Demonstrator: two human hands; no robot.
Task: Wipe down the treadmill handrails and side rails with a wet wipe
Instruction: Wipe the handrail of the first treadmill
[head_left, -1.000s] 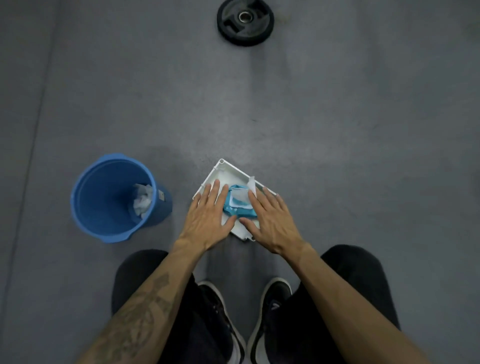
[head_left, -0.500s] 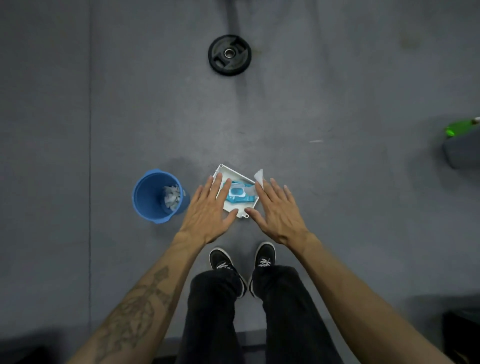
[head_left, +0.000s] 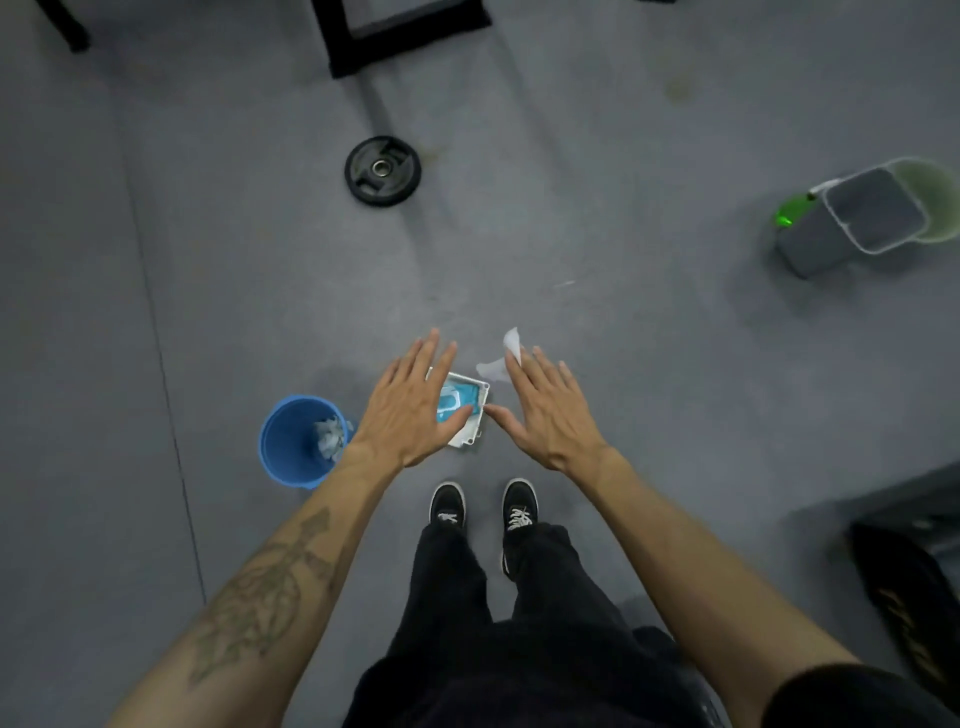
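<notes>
I stand over a white tray (head_left: 477, 432) on the grey floor, with a blue pack of wet wipes (head_left: 458, 399) lying in it. My left hand (head_left: 410, 410) hovers above the tray with straight, spread fingers and hides part of the pack. My right hand (head_left: 545, 410) is spread to the right of the tray. A white wet wipe (head_left: 501, 361) hangs at its index finger, off the floor. How the wipe is held is hidden behind the finger. No treadmill rail is clearly visible.
A blue bucket (head_left: 291, 441) with crumpled used wipes stands left of my feet. A black weight plate (head_left: 383, 170) lies ahead. A grey mop bucket (head_left: 862, 218) sits far right. Dark equipment stands at the top (head_left: 405, 31) and at the lower right (head_left: 914, 571).
I have risen from a crouch to standing, so the floor looks farther away. Both hands lifted off the tray, and the wipe came up with my right hand.
</notes>
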